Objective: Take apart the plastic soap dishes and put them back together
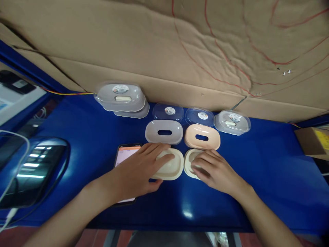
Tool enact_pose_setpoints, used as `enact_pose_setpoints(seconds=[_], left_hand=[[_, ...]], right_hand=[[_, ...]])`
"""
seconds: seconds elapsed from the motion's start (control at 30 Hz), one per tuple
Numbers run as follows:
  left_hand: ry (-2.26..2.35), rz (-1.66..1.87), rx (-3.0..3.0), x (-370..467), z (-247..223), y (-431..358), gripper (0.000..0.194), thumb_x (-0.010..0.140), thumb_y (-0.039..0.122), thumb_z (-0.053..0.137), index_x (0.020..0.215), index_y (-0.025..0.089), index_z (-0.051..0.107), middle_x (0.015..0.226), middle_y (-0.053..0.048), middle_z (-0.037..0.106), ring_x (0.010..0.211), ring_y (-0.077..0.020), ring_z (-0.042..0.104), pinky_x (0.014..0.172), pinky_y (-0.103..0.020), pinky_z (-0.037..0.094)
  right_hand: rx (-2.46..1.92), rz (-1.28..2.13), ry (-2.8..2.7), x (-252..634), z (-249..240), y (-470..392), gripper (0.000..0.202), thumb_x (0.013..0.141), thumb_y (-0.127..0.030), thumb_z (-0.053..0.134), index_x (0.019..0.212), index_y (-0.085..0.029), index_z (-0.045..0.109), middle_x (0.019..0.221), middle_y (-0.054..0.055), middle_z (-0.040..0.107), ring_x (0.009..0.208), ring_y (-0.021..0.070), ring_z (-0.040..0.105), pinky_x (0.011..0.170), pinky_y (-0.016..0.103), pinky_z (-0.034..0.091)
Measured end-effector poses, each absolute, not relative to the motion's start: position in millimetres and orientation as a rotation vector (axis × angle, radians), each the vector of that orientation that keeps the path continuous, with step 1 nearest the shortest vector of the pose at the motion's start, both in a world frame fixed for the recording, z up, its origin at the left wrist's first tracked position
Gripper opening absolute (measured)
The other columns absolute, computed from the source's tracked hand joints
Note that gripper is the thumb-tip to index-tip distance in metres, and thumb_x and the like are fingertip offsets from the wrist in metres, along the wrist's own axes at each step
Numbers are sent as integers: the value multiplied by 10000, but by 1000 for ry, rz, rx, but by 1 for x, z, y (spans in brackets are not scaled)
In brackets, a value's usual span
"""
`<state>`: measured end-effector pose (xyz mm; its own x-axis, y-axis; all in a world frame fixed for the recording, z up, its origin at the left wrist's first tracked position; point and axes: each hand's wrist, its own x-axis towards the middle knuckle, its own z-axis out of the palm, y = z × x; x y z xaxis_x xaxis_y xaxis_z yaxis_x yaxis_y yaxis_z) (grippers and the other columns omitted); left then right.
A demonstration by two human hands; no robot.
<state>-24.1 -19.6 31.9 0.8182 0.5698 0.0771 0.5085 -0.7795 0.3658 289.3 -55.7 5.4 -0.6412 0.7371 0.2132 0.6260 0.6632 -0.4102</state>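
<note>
Two cream oval dishes lie side by side on the blue table. Over the left end of the left cream dish is my left hand, its fingers spread, with one fingertip over the hollow and the thumb by the near rim. My right hand covers much of the right cream dish, its fingers loosely bent and apart. Whether either hand presses on its dish I cannot tell. Just behind stand a grey oval piece and a peach oval piece, each with a slot in its middle.
Two clear labelled lids lie farther back, between a large stack of grey pieces and a smaller stack. Partly under my left arm is a phone. A black glossy device with cables sits left; cardboard forms the back wall.
</note>
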Motion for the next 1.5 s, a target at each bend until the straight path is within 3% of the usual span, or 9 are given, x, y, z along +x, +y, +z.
enact_pose_setpoints(seconds=[0.3, 0.47, 0.53, 0.77, 0.97, 1.17, 1.3, 1.4, 1.5], left_hand=[[776, 229, 2752, -9, 16, -26, 451, 885, 246, 772, 1318, 178, 664, 1680, -245, 464, 1524, -450, 473, 1226, -648, 392], [775, 228, 2762, -6, 16, -25, 556, 919, 345, 813, 1422, 187, 637, 1701, -232, 445, 1534, -441, 460, 1234, -648, 372], [776, 238, 2763, -6, 15, -24, 584, 923, 364, 825, 1447, 198, 628, 1699, -218, 453, 1535, -434, 461, 1241, -638, 365], [753, 290, 2795, -5, 12, -22, 538, 938, 388, 825, 1410, 189, 656, 1658, -219, 501, 1518, -436, 477, 1238, -623, 371], [758, 253, 2846, -4, 11, -22, 614, 916, 403, 865, 1444, 198, 628, 1681, -226, 473, 1525, -438, 467, 1232, -626, 373], [777, 288, 2827, -8, 22, -17, 746, 907, 581, 841, 1508, 228, 576, 1680, -222, 466, 1515, -451, 474, 1220, -652, 380], [1280, 443, 2704, -27, 39, -3, 380, 1104, 391, 537, 1426, 205, 610, 1467, -176, 642, 1372, -375, 615, 1124, -555, 506], [1834, 287, 2463, -41, 44, 6, 393, 1095, 345, 473, 1397, 136, 611, 1364, -206, 654, 1242, -416, 675, 947, -538, 603], [1953, -90, 2323, -44, 40, 6, 466, 1064, 393, 544, 1431, 110, 589, 1345, -217, 635, 1190, -450, 692, 865, -553, 625]], right_hand=[[-1118, 219, -2228, 318, 15, -41, 236, 1032, -189, 642, 1235, -293, 702, 1125, 57, 804, 1092, 265, 761, 968, 460, 577], [-1660, -239, -2026, 367, 4, -15, 512, 1080, -391, 572, 1569, -248, 515, 1633, 182, 553, 1510, 412, 511, 1172, 642, 405], [-1761, -264, -2060, 380, -5, -9, 592, 1082, -458, 549, 1623, -239, 446, 1681, 192, 495, 1542, 435, 460, 1189, 693, 347], [-1795, -280, -2030, 393, -10, -9, 604, 986, -650, 642, 1457, -272, 610, 1469, 176, 624, 1362, 438, 567, 1111, 646, 381], [-1796, -35, -2051, 422, -9, -7, 938, 881, -817, 689, 1612, -278, 458, 1702, 229, 388, 1536, 518, 404, 1183, 693, 332], [-1787, 17, -1972, 440, -13, -4, 937, 801, -840, 757, 1497, -237, 586, 1517, 230, 538, 1440, 493, 493, 1197, 659, 397], [-1805, 2, -1924, 433, -14, -4, 991, 782, -867, 750, 1502, -210, 570, 1429, 218, 541, 1404, 449, 516, 1194, 625, 436], [-1789, 47, -1925, 428, -16, -4, 1016, 779, -851, 768, 1528, -207, 529, 1456, 226, 487, 1424, 436, 506, 1206, 577, 454], [-1782, 100, -1909, 427, -18, -4, 1007, 780, -856, 761, 1530, -232, 512, 1471, 210, 466, 1448, 443, 484, 1241, 586, 423]])
